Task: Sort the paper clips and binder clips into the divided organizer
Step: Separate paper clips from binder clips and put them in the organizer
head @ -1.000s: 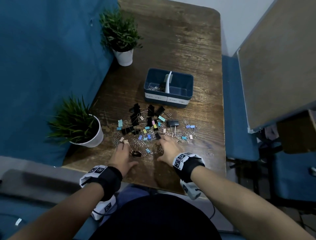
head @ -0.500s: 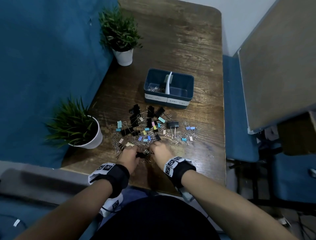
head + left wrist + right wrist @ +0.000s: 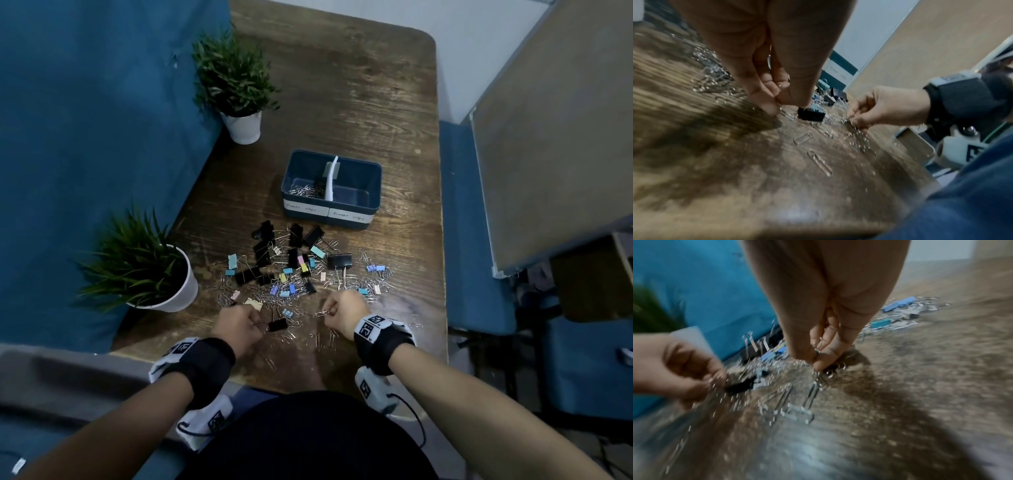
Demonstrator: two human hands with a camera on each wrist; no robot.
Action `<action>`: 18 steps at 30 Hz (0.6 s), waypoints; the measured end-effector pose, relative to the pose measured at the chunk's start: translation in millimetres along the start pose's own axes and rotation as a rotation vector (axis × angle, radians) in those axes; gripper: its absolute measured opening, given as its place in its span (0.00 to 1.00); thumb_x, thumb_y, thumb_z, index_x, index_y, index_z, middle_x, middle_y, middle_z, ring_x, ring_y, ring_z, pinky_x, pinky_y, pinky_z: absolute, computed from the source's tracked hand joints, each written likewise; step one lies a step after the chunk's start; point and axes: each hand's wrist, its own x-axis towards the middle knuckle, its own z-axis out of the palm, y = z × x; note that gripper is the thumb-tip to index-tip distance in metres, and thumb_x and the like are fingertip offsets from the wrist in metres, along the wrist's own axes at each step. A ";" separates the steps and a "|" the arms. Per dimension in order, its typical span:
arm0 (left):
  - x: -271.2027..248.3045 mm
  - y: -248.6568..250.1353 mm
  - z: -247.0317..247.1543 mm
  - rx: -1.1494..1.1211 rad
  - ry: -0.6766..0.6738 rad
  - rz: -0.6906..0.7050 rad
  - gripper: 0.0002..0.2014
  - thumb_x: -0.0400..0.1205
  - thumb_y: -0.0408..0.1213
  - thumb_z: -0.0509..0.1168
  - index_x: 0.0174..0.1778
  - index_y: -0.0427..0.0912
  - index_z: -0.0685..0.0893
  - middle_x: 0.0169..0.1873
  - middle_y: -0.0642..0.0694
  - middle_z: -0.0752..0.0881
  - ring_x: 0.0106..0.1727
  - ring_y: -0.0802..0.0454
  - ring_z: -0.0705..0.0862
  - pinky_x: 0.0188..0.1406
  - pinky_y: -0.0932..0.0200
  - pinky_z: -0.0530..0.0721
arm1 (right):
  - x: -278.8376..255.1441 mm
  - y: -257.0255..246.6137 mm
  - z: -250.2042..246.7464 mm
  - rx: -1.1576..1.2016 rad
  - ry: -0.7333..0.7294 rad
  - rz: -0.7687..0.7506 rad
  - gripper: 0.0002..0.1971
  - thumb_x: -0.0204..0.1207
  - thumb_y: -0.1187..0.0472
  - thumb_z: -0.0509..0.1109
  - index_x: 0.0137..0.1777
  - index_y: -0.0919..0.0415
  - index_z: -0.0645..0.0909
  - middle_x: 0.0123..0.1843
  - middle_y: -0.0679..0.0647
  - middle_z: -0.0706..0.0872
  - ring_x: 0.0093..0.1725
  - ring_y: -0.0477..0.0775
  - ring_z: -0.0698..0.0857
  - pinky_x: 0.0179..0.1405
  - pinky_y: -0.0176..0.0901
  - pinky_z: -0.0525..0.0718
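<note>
A dark blue divided organizer (image 3: 376, 192) stands mid-table, with a white divider (image 3: 331, 181) and several paper clips (image 3: 306, 190) in its left compartment; the right one looks empty. A mixed pile of binder clips and paper clips (image 3: 294, 270) lies before it. My left hand (image 3: 255, 323) pinches a few paper clips (image 3: 780, 84) at the pile's near edge, beside a black binder clip (image 3: 277, 324) (image 3: 811, 114). My right hand (image 3: 329, 313) pinches a small bunch of paper clips (image 3: 817, 382) that dangle to the table.
Two potted plants in white pots stand at the left, one near (image 3: 171, 291) and one far (image 3: 243, 126). A blue wall runs along the table's left side. Loose paper clips (image 3: 820, 160) lie near the table's front edge. A board (image 3: 555, 137) leans at the right.
My hands lay flat and spread on the pile a second ago, then came together. Now they have drawn apart with fingers curled, each pinching paper clips.
</note>
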 end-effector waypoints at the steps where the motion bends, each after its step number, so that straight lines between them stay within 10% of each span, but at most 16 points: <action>1: 1.2 -1.1 -3.8 -0.020 0.020 0.005 0.05 0.73 0.29 0.67 0.35 0.43 0.80 0.29 0.50 0.81 0.32 0.56 0.78 0.36 0.72 0.78 | 0.8 2.7 -2.9 0.037 -0.008 0.016 0.09 0.73 0.67 0.74 0.52 0.58 0.85 0.49 0.51 0.85 0.42 0.46 0.83 0.33 0.28 0.77; 10: 29.8 48.3 -52.2 -0.273 0.096 0.025 0.07 0.73 0.26 0.70 0.41 0.42 0.84 0.31 0.48 0.83 0.33 0.54 0.79 0.28 0.72 0.73 | 8.7 0.6 -62.1 0.333 0.012 -0.045 0.05 0.73 0.66 0.76 0.40 0.56 0.86 0.40 0.52 0.90 0.35 0.46 0.89 0.45 0.48 0.91; 18: 103.1 127.1 -104.7 -0.412 0.230 -0.006 0.08 0.70 0.32 0.73 0.44 0.45 0.88 0.38 0.50 0.89 0.36 0.62 0.84 0.35 0.69 0.81 | 59.8 -69.4 -157.5 0.656 0.186 -0.152 0.09 0.72 0.70 0.76 0.37 0.56 0.86 0.35 0.52 0.88 0.33 0.48 0.88 0.37 0.38 0.87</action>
